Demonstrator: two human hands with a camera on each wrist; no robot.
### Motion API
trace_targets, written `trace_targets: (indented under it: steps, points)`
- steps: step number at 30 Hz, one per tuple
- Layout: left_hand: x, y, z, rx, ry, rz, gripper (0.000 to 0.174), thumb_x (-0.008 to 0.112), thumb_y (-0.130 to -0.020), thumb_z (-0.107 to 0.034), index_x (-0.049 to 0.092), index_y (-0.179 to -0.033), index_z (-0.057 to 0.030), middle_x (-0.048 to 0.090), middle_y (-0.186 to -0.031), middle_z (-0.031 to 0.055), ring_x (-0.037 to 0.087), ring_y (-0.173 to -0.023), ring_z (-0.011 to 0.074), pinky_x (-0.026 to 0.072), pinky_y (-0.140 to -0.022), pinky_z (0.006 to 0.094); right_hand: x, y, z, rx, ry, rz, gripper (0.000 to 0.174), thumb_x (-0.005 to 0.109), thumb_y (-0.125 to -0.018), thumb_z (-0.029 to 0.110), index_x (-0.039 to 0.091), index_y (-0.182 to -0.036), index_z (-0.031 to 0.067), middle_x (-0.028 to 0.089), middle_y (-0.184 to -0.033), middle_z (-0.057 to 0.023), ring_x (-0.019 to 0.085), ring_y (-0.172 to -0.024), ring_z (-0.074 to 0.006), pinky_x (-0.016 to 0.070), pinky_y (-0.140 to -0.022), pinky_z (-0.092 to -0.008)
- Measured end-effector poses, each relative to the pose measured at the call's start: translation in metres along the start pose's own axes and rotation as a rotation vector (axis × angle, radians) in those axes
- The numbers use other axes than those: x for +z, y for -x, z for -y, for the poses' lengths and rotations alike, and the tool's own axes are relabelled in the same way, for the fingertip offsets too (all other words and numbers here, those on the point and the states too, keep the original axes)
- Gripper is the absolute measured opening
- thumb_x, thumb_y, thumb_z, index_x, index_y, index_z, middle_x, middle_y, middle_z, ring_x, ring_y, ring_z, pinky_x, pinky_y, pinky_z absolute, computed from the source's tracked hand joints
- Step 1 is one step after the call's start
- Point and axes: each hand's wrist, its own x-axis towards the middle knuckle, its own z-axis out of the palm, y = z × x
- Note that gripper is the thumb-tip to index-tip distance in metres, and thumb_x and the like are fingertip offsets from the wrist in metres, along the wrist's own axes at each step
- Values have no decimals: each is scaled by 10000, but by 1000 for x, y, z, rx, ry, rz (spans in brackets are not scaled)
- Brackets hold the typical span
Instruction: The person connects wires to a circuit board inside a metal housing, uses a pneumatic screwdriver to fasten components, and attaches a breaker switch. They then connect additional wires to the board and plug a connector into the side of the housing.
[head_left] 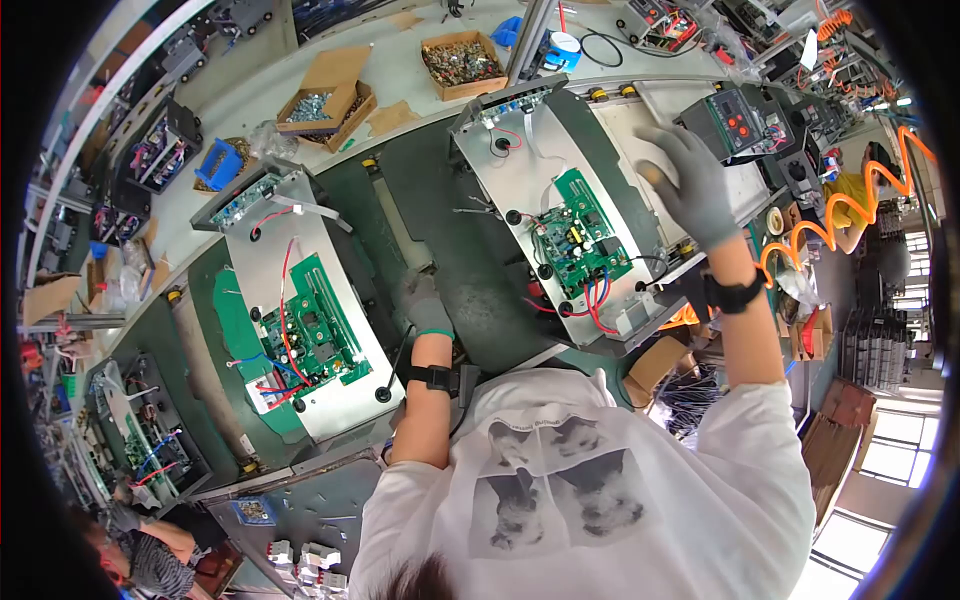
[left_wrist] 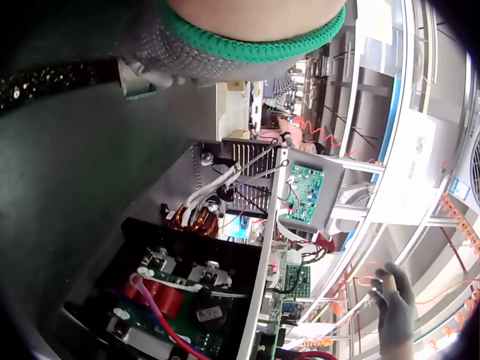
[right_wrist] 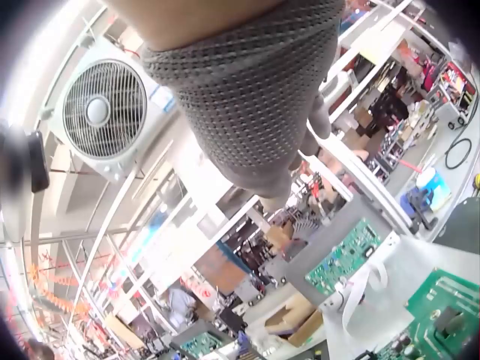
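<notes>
My gloved left hand (head_left: 430,308) is low between two opened metal units; its fingers are hard to make out in the head view, and its glove (left_wrist: 187,56) covers the top of the left wrist view. My gloved right hand (head_left: 692,195) is raised beside the right-hand unit (head_left: 510,185), fingers spread and holding nothing. That unit carries a green circuit board (head_left: 575,235) with red and blue wires. On the left-hand unit (head_left: 255,245) lies another green board (head_left: 318,325). The right wrist view shows the right glove (right_wrist: 251,112) above a unit's panel.
Boxes of small parts (head_left: 462,65) and a blue bin (head_left: 220,165) stand on the far bench. A black device with red knobs (head_left: 730,122) sits beyond my right hand. An orange coiled hose (head_left: 830,225) hangs at the right. Another person (head_left: 160,560) is at the lower left.
</notes>
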Motion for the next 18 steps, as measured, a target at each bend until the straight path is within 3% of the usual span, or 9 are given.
trace_targets:
  steps: [2,5,7,9,13,14,15,17,18]
  points:
    - [3,13,-24,4,-143,-84,273,577,-818,17,586,-1077,-69,573,-740,27,507,-554,103,380,-457,232,-10,34,-25,97,48,15,328,641,-812,248,589,-1108,116,606,-1060,-115,571,-982,-326,462,-821,-405]
    - [-17,-8,-8,107,-124,-66,294,581,-814,12,585,-1097,-67,575,-755,26,498,-560,94,386,-474,224,3,98,-55,232,51,51,318,637,-797,237,598,-1089,116,603,-1045,-102,554,-997,-320,447,-831,-406]
    - [-34,-13,-7,59,-183,-96,317,597,-798,15,589,-1105,-63,601,-793,35,542,-605,140,422,-519,256,26,136,-50,407,-70,108,336,633,-773,257,604,-1076,114,596,-1068,-99,546,-1010,-305,418,-866,-430]
    - [-49,-20,10,258,-522,-275,264,600,-807,-43,605,-1071,-35,636,-849,69,594,-707,203,478,-628,309,47,164,-52,398,-49,89,345,634,-764,273,606,-1068,113,592,-1091,-105,537,-1025,-312,401,-888,-444]
    - [-87,-29,37,238,-813,-426,310,635,-773,-53,576,-1077,-43,618,-899,101,601,-824,237,473,-749,347,47,163,-55,491,37,2,397,631,-746,323,605,-1068,94,553,-1198,-142,473,-1125,-358,351,-961,-472]
    - [-101,-39,45,158,-734,-384,292,621,-785,-75,581,-1073,-46,621,-902,110,607,-831,238,482,-748,353,50,166,-57,546,101,-32,532,654,-735,283,535,-1221,103,500,-1265,-200,407,-1196,-399,324,-1004,-472]
    - [-118,-49,53,74,-653,-344,277,608,-797,-97,587,-1068,-48,624,-905,119,613,-838,239,490,-748,359,54,170,-56,561,102,-40,532,654,-735,283,535,-1221,103,500,-1265,-200,407,-1196,-399,324,-1004,-472]
    - [-147,-66,64,-105,-484,-265,255,581,-820,-141,598,-1059,-53,630,-911,138,624,-852,241,508,-747,370,68,184,-47,832,35,-342,719,684,-722,239,392,-1365,104,402,-1337,-267,361,-1236,-426,294,-1037,-471]
    - [-152,-70,66,-195,-397,-233,250,567,-832,-162,604,-1055,-56,633,-914,147,630,-859,242,516,-747,376,82,205,-48,985,-21,-266,907,699,-718,172,187,-1464,104,303,-1401,-287,352,-1272,-373,293,-1049,-454]
